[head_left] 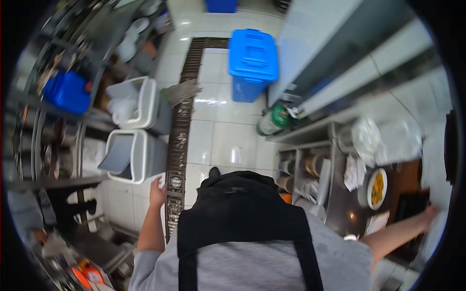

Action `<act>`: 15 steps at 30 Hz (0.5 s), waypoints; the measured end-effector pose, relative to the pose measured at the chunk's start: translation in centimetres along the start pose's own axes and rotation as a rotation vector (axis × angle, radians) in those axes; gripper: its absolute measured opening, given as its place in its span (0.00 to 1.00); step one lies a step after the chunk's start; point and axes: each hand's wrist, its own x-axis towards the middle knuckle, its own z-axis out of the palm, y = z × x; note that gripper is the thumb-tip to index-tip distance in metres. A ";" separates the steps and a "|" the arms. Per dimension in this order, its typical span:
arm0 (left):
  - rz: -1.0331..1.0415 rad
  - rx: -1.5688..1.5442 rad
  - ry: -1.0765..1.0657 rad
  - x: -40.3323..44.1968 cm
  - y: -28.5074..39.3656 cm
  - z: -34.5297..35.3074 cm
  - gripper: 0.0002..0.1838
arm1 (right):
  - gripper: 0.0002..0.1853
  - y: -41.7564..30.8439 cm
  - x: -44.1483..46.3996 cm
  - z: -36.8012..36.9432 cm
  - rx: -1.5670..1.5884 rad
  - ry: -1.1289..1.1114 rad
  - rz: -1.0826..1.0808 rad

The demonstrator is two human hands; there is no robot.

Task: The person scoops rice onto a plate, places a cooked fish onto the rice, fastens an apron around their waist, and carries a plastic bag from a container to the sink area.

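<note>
My left hand hangs low over the floor drain's edge, holding nothing visible, its fingers slightly apart. Just beyond it stands a grey bin with a white rim and a tilted grey flap. My right hand reaches far out to the right, by a dark rectangular thing on the counter. Its fingers are blurred, so I cannot make out whether it grips anything. Nearer in on that counter sit a white bowl of yellow food and a crumpled white cloth.
A blue lidded bin and a green gas cylinder stand ahead. A second grey bin holds clear plastic. Metal shelves with a blue jerrycan line the left. A grated drain crosses the shiny floor. Another person is at lower left.
</note>
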 end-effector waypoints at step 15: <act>0.833 -0.027 -0.385 23.9 29.0 -6.3 0.19 | 0.26 1.2 -22.3 18.7 0.110 -0.121 0.479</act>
